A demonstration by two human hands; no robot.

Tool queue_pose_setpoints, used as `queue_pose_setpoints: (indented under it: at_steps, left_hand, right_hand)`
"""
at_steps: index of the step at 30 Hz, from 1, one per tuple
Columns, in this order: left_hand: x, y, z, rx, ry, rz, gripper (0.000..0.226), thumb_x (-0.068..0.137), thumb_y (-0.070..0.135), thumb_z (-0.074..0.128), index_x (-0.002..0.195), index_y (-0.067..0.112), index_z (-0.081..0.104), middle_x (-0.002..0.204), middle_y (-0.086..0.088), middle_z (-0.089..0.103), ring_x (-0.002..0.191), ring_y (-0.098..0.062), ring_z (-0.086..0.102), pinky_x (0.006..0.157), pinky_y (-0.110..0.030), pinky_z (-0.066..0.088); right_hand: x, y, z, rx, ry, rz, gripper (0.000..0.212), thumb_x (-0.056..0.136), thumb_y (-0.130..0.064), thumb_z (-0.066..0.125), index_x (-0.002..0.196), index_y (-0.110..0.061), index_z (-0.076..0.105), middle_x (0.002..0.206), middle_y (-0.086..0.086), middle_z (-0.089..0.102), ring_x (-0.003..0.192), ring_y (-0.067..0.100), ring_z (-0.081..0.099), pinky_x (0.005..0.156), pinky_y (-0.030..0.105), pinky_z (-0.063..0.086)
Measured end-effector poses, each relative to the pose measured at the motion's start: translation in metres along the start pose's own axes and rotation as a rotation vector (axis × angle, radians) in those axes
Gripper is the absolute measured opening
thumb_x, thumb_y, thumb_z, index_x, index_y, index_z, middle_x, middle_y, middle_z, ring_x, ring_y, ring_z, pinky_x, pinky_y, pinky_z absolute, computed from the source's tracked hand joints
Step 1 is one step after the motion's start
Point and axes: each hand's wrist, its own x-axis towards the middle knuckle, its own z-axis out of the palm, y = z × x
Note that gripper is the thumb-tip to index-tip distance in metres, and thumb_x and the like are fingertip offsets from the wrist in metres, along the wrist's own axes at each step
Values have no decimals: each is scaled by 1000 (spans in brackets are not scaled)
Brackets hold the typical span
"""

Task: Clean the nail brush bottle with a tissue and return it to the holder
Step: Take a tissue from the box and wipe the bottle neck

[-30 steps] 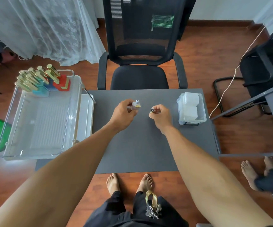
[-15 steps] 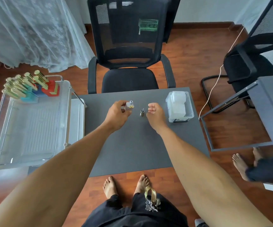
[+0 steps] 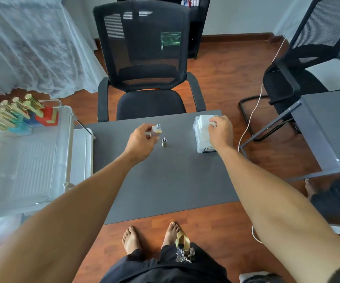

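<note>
My left hand (image 3: 140, 140) holds a small nail brush bottle (image 3: 157, 130) with a yellowish body, its neck uncapped and pointing up, above the far middle of the grey table (image 3: 165, 180). Its cap with the brush (image 3: 164, 142) stands on the table just to the right of the bottle. My right hand (image 3: 220, 130) rests on top of the clear tissue box (image 3: 200, 129) at the table's far right, fingertips pinching at the white tissue; whether it grips a sheet I cannot tell. The holder (image 3: 32, 119), coloured blocks with several gold-capped bottles, sits at the far corner of a clear tray.
The clear plastic tray (image 3: 22, 160) lies on a stand left of the table. A black mesh chair (image 3: 146, 78) faces the table's far edge. A second chair (image 3: 307, 68) and another grey table (image 3: 332, 129) are on the right. Another person's foot (image 3: 310, 185) is at lower right.
My right hand set the brush cap down on the table, then moved right onto the tissue box. My left hand kept hold of the bottle.
</note>
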Motion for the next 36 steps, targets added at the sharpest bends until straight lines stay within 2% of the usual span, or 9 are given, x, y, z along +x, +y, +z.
queue_pose_setpoints:
  at_steps: [3, 11, 21, 24, 26, 29, 32, 34, 36]
  left_hand:
    - [-1, 1, 4, 13, 6, -7, 23, 102, 29, 67, 124, 23, 65, 114, 11, 67, 88, -2, 69, 49, -11, 45]
    - [-4, 3, 11, 18, 23, -16, 20, 101, 31, 69, 119, 27, 65, 108, 17, 67, 89, 0, 70, 59, -19, 49]
    - [-5, 5, 9, 22, 36, -46, 20, 101, 36, 68, 120, 32, 63, 114, 15, 67, 93, -7, 71, 61, -27, 57]
    - [-5, 6, 9, 27, 44, -53, 24, 101, 37, 68, 123, 28, 64, 114, 11, 68, 92, -7, 70, 60, -27, 56]
    - [-5, 7, 9, 32, 48, -45, 24, 101, 37, 67, 122, 27, 64, 115, 10, 68, 92, -4, 69, 59, -26, 55]
    - [-4, 8, 10, 38, 47, -48, 22, 102, 35, 67, 122, 27, 63, 116, 9, 67, 92, -4, 69, 67, -35, 61]
    - [-4, 8, 11, 45, 54, -45, 19, 102, 34, 67, 120, 28, 62, 114, 10, 67, 89, 0, 67, 67, -34, 61]
    - [-4, 8, 12, 44, 55, -38, 16, 102, 34, 67, 117, 31, 61, 112, 12, 66, 88, 1, 66, 65, -31, 60]
    - [-3, 8, 13, 34, 51, -41, 16, 102, 34, 67, 116, 32, 60, 110, 12, 66, 87, -1, 67, 65, -31, 60]
  right_hand:
    - [7, 4, -2, -77, -60, -80, 27, 95, 8, 60, 115, -1, 77, 127, 16, 66, 120, 34, 58, 90, 31, 44]
    - [10, -1, -1, -200, -131, -130, 22, 91, 8, 53, 86, 4, 74, 109, 19, 65, 102, 38, 58, 77, 51, 52]
    - [18, -3, -4, -152, -162, -58, 20, 94, 0, 53, 88, 0, 73, 111, 13, 69, 99, 35, 63, 88, 48, 53]
    - [24, -3, -3, -91, -188, 33, 19, 87, 3, 50, 85, 7, 69, 101, 19, 71, 91, 37, 63, 81, 45, 56]
    - [26, -3, -3, -41, -202, 89, 15, 79, 7, 46, 75, 12, 60, 83, 24, 63, 75, 34, 51, 65, 34, 46]
    - [30, -6, -5, 28, -200, 189, 15, 75, 8, 45, 62, 2, 50, 73, 14, 46, 72, 25, 41, 62, 34, 30]
    - [36, -4, -6, 96, -203, 292, 20, 80, 3, 50, 83, 16, 64, 80, 24, 57, 70, 24, 52, 63, 31, 37]
    - [37, -4, -9, 151, -186, 317, 23, 83, 2, 52, 92, 13, 70, 93, 24, 73, 68, 27, 63, 63, 35, 49]
    - [37, -5, -13, 171, -144, 285, 21, 88, 1, 51, 90, 8, 71, 99, 18, 77, 77, 34, 71, 69, 43, 60]
